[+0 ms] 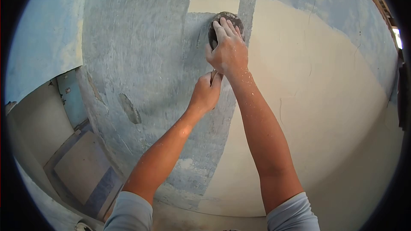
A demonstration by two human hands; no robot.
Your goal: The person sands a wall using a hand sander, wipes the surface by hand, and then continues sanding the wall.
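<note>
A dark, rounded tool (212,38) lies against the wall in the upper middle. My right hand (230,51) is spread over it, fingers stretched out and dusted with white, pressing on its face. Lower and to the left, my left hand (206,91) is wrapped round what looks like the tool's handle, most of which the fingers hide. Around the tool the wall (141,38) is blue-grey and scraped. A cream-coloured patch (214,2) shows just above the tool, and a broad cream area (299,68) covers the wall to the right.
A chipped hole (129,108) marks the wall at left. Beyond the wall's left edge is an opening with a brown and grey panel (83,167). Thin cracks run through the cream area. A dark object (402,96) hangs at the far right.
</note>
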